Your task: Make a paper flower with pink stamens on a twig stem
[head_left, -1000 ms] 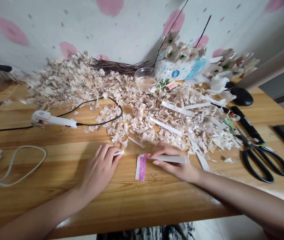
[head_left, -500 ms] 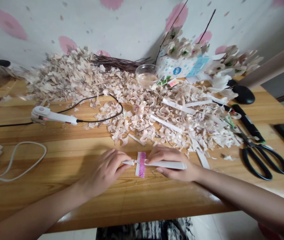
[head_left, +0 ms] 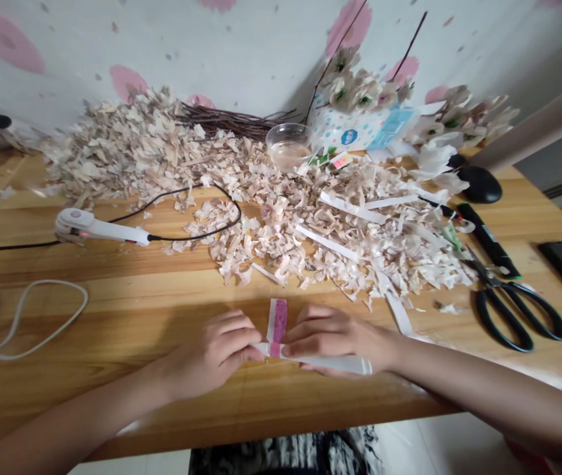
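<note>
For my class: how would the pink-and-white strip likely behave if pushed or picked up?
The strip would probably feel light and floppy, as it looks paper-thin. Pushed, it would likely slide or crease rather than roll, since it appears to lie flat. Nudged towards the person, it might catch the white tube held across its near end.

Soft light leaves pale glare on the brown wooden surface (head_left: 241, 402) at lower right; the upper right corner is dark; cream papery scraps (head_left: 123, 152) seem slightly blurred.
</note>
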Demonstrator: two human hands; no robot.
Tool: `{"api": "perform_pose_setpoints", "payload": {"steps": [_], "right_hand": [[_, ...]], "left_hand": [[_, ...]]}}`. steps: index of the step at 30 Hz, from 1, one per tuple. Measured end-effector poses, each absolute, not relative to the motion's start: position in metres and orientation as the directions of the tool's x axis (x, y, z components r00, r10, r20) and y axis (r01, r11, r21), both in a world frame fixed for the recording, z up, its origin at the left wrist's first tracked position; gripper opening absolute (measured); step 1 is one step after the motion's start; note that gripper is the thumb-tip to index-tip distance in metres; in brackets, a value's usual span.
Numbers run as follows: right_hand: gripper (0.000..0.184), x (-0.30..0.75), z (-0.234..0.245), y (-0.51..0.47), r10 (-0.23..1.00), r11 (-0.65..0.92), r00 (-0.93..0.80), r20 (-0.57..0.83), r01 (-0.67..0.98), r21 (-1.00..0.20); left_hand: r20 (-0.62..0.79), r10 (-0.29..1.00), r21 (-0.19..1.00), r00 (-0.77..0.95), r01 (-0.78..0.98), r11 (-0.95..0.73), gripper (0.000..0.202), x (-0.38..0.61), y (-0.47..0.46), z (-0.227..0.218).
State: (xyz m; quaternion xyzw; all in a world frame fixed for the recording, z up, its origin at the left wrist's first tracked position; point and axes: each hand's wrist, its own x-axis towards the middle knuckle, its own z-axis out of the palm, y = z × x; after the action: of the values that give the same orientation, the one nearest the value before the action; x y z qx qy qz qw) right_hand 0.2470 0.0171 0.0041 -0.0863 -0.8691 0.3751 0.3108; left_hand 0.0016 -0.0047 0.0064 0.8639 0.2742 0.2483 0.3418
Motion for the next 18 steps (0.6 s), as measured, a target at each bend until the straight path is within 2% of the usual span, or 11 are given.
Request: {"api": "perform_pose_setpoints", "payload": {"steps": [8,13,16,18], "right_hand": [[0.024,0.242,0.004,0.018,0.258,0.803,-0.811,0.526,-0.123,-0.583],[0.020,0.238,-0.004,0.016,0.176,0.861,-0.784,0.595,-0.170,-0.479],[0.022,0.234,-0.005,0.016,0.150,0.884,-0.798,0.584,-0.156,-0.440],[0.025,0.232,-0.005,0.016,0.096,0.917,-0.829,0.551,-0.142,-0.373]], "left_hand": [[0.090,0.610,0.829,0.787,0.281,-0.484,0.037,0.002,0.000,0.009],[0.001,0.564,0.873,0.826,0.274,-0.404,0.034,0.000,0.001,0.010],[-0.004,0.564,0.895,0.825,0.255,-0.367,0.030,0.000,0.002,0.013],[-0.020,0.547,0.923,0.837,0.226,-0.312,0.027,0.001,0.002,0.016]]}}
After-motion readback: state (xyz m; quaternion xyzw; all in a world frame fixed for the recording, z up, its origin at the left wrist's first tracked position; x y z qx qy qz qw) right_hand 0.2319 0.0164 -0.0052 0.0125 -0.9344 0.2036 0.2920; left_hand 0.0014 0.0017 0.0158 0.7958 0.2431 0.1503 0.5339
